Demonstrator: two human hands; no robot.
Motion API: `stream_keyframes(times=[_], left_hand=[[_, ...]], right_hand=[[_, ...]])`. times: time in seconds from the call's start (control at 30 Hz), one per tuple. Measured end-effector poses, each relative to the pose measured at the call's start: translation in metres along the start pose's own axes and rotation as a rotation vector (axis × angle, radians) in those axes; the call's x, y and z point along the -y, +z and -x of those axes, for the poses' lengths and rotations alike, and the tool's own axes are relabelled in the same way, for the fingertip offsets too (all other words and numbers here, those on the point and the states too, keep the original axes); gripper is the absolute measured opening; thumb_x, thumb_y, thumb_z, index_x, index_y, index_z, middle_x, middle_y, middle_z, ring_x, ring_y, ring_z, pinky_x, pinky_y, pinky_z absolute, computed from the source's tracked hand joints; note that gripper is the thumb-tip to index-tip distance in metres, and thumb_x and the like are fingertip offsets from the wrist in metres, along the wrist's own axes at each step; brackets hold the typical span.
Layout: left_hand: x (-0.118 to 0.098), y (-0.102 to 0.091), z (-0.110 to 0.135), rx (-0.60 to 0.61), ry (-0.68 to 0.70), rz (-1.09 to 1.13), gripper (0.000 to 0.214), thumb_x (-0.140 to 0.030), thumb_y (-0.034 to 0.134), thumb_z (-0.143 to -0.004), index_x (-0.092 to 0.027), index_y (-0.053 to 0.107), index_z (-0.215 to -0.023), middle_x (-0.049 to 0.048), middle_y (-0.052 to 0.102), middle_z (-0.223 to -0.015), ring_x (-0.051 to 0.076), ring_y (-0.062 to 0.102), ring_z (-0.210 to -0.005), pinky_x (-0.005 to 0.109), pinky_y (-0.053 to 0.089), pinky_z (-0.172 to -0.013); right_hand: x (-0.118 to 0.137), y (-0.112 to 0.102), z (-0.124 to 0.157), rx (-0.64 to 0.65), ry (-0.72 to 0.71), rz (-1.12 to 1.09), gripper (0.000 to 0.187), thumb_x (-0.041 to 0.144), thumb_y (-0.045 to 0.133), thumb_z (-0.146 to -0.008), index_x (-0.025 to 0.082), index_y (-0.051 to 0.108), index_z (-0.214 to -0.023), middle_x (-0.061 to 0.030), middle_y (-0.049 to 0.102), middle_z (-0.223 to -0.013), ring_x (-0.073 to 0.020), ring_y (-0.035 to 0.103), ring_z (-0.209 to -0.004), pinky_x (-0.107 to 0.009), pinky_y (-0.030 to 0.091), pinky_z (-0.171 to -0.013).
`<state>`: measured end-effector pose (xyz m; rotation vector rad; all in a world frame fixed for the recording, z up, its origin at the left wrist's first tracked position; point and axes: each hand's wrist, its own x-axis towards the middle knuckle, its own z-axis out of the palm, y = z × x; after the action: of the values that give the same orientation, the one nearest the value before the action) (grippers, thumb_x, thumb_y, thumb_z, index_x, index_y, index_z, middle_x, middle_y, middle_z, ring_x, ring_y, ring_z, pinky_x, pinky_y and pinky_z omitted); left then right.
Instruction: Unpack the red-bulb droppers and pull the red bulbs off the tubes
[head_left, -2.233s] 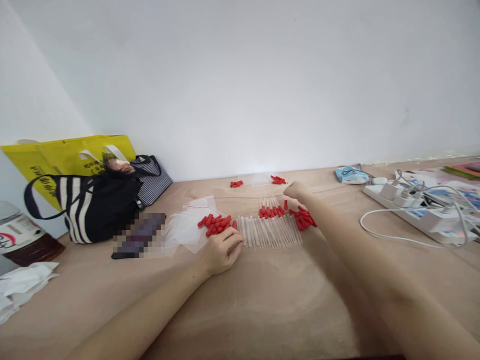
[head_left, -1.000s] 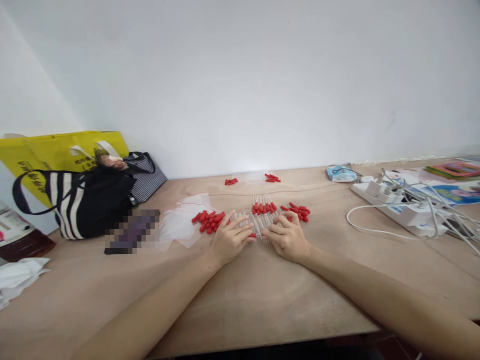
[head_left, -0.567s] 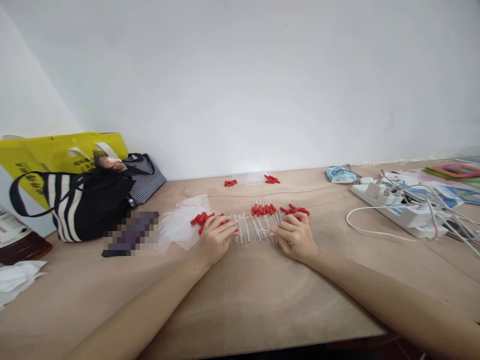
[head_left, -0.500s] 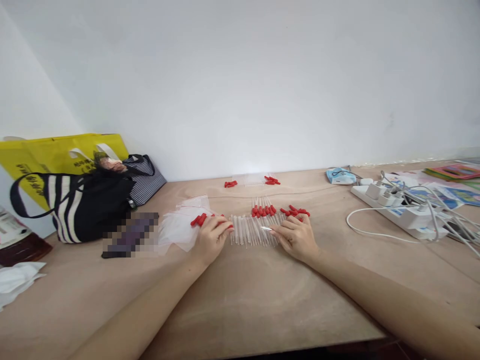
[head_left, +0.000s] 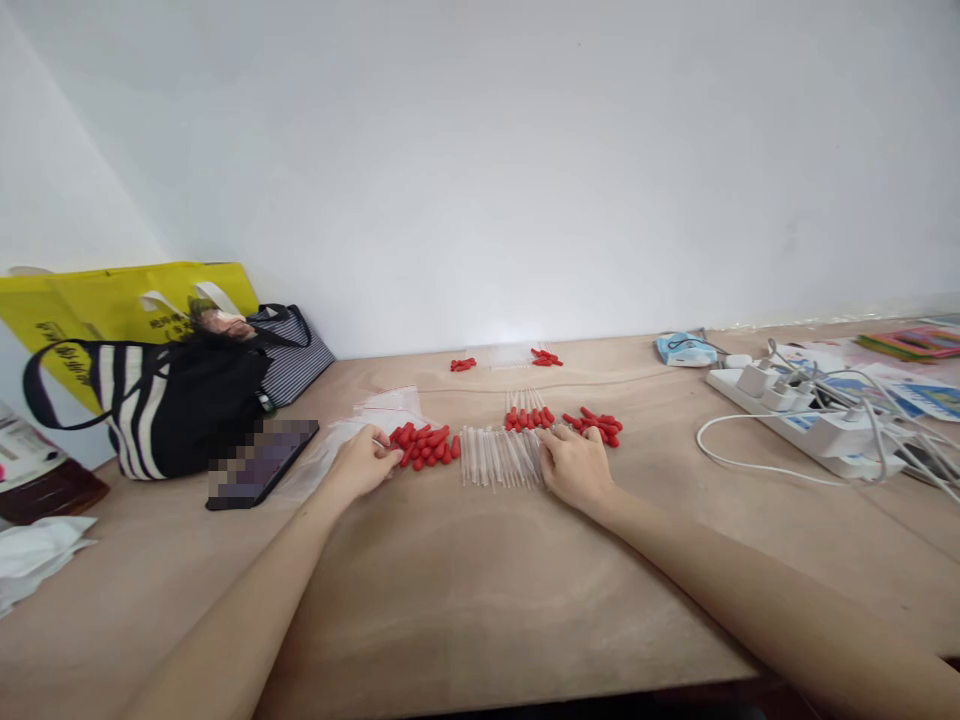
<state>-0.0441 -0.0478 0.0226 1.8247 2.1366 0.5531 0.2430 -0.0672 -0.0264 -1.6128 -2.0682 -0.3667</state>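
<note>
Red rubber bulbs [head_left: 429,448] lie in a pile left of centre. My left hand [head_left: 364,462] is at that pile's left edge, thumb and fingers drawn together; whatever may be between them is hidden. Right of the pile lies a row of thin clear dropper tubes [head_left: 495,458]. My right hand [head_left: 577,465] covers the row's right end, its fingers bent and closed at the tubes; their tips are hidden. Just beyond are droppers with red bulbs [head_left: 529,418] on their near ends. More loose red bulbs [head_left: 600,425] rest behind my right hand.
Clear plastic bags [head_left: 394,402] lie beyond and under my left hand. Farther left are a phone [head_left: 277,460] and a black striped bag [head_left: 180,410]. To the right stand a white power strip [head_left: 802,425] with cables and a blue mask [head_left: 686,349]. More red pieces [head_left: 463,365] lie near the wall.
My left hand has moved left, uncovering the bulb pile; the red bulb at its fingertips no longer shows there. My right hand has shifted slightly left, and the clear tube in its fingers no longer shows.
</note>
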Motion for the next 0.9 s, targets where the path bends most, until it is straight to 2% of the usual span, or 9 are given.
stream_keyframes(times=[0.2, 0.4, 0.5, 0.57, 0.63, 0.67, 0.8, 0.9], left_hand=[[0.005, 0.004, -0.005, -0.019, 0.033, 0.001, 0.025, -0.044, 0.048, -0.072, -0.021, 0.044, -0.077, -0.0029, 0.062, -0.058, 0.016, 0.06, -0.059, 0.023, 0.037, -0.053], [0.005, 0.0, -0.004, -0.065, 0.066, -0.134, 0.018, -0.037, 0.049, -0.072, -0.02, 0.05, -0.078, 0.0001, 0.064, -0.07, 0.017, 0.059, -0.065, 0.024, 0.038, -0.056], [0.001, 0.001, -0.002, -0.173, 0.122, -0.195, 0.018, -0.035, 0.051, -0.071, -0.019, 0.053, -0.079, 0.0024, 0.063, -0.076, 0.018, 0.058, -0.069, 0.026, 0.039, -0.059], [-0.005, 0.006, 0.003, -0.297, 0.243, -0.197, 0.017, -0.034, 0.05, -0.073, -0.018, 0.054, -0.077, 0.0032, 0.062, -0.075, 0.019, 0.056, -0.071, 0.028, 0.04, -0.063], [-0.016, 0.017, 0.011, -0.397, 0.439, -0.16, 0.016, -0.032, 0.048, -0.076, -0.018, 0.055, -0.074, 0.0036, 0.06, -0.074, 0.019, 0.054, -0.075, 0.03, 0.04, -0.07], [-0.022, 0.025, 0.016, -0.406, 0.542, -0.129, 0.017, -0.032, 0.047, -0.077, -0.018, 0.055, -0.073, 0.0037, 0.06, -0.074, 0.019, 0.053, -0.077, 0.031, 0.039, -0.073], [-0.048, 0.054, 0.039, -0.311, 0.844, -0.021, 0.018, -0.034, 0.049, -0.078, -0.019, 0.057, -0.083, 0.0052, 0.058, -0.088, 0.019, 0.05, -0.089, 0.034, 0.037, -0.081], [-0.063, 0.068, 0.047, -0.191, 1.016, -0.006, 0.037, -0.046, 0.056, -0.071, -0.02, 0.055, -0.097, 0.0073, 0.054, -0.104, 0.022, 0.046, -0.099, 0.038, 0.033, -0.089]], right_hand=[[0.009, -0.006, 0.0, 0.128, 0.044, 0.004, 0.024, 0.025, 0.036, -0.082, 0.017, 0.059, -0.082, -0.0062, 0.063, -0.083, -0.0159, 0.054, -0.067, -0.031, 0.019, -0.064], [0.007, -0.008, -0.001, 0.121, 0.109, -0.169, 0.025, 0.029, 0.039, -0.081, 0.019, 0.059, -0.092, -0.0022, 0.066, -0.076, -0.0156, 0.057, -0.068, -0.031, 0.022, -0.069], [-0.002, -0.007, -0.009, 0.122, 0.178, -0.233, 0.025, 0.029, 0.041, -0.079, 0.02, 0.059, -0.094, -0.0005, 0.066, -0.07, -0.0149, 0.057, -0.067, -0.032, 0.023, -0.073], [-0.011, -0.006, -0.02, 0.136, 0.253, -0.238, 0.023, 0.029, 0.042, -0.078, 0.021, 0.06, -0.09, -0.0008, 0.066, -0.072, -0.016, 0.058, -0.072, -0.033, 0.024, -0.075], [-0.021, -0.005, -0.035, 0.178, 0.349, -0.21, 0.021, 0.028, 0.044, -0.076, 0.022, 0.06, -0.087, -0.0024, 0.066, -0.079, -0.0189, 0.057, -0.08, -0.034, 0.025, -0.077], [-0.027, -0.003, -0.043, 0.212, 0.396, -0.199, 0.021, 0.028, 0.045, -0.075, 0.022, 0.06, -0.088, -0.003, 0.066, -0.083, -0.0199, 0.057, -0.084, -0.035, 0.026, -0.079], [-0.041, 0.007, -0.073, 0.309, 0.549, -0.18, 0.027, 0.027, 0.046, -0.072, 0.022, 0.059, -0.096, -0.0063, 0.063, -0.097, -0.0217, 0.054, -0.093, -0.037, 0.029, -0.081], [-0.044, 0.017, -0.089, 0.353, 0.598, -0.18, 0.027, 0.028, 0.05, -0.069, 0.019, 0.06, -0.092, -0.0088, 0.063, -0.093, -0.0233, 0.056, -0.089, -0.037, 0.034, -0.078]])
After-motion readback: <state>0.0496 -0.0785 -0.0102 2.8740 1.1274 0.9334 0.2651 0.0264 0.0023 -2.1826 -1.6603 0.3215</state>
